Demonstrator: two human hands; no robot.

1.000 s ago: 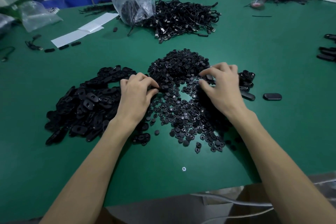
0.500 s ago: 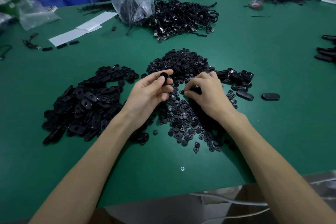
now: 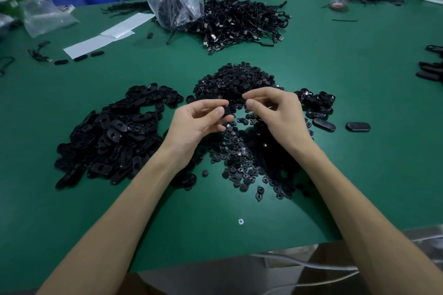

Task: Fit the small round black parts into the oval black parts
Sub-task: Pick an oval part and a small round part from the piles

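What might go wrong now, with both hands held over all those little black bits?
The black part that the left hand pinches is over the pile of round parts; if it slips, it would likely vanish among look-alikes. The right hand pinches something too small to see, so the pieces may not line up when they meet.

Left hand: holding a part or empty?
Holding: the left hand pinches a black part, visible past its thumb; oval or round, cannot tell.
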